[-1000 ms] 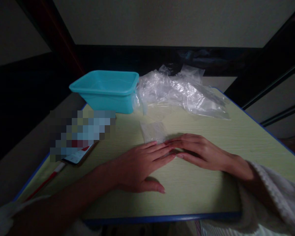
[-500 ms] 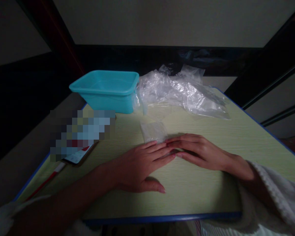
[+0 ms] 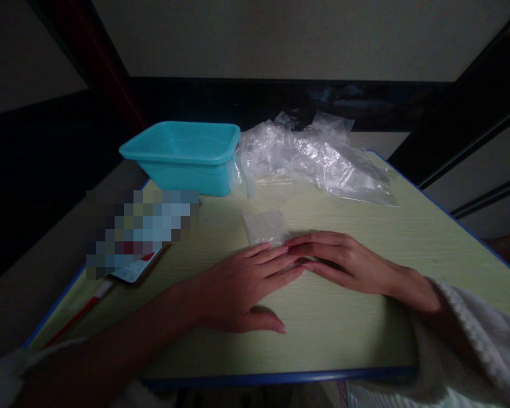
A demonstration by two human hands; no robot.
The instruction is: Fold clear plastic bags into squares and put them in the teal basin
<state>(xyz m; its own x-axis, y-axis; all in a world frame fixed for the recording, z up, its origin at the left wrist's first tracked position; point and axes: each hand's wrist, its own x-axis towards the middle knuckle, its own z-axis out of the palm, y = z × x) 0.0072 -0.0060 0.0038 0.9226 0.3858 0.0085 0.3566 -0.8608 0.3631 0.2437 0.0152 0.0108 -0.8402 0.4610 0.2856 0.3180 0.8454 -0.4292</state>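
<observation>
Two hands are laid flat on a pale green table, with crumpled clear plastic spread along its far side and a teal tub set just left of that. The left hand and right hand are angled inward so that their fingertips meet near the middle. A small translucent pouch is found just beyond that meeting point, lying flat between the hands and the plastic, nearly square, with its slightly longer side across the table. Its near edge is reached by the left fingertips, which seem to touch it, and the right fingertips are placed by its near right corner. All fingers are stretched out straight and loosely together. Nothing is gripped by either hand.
</observation>
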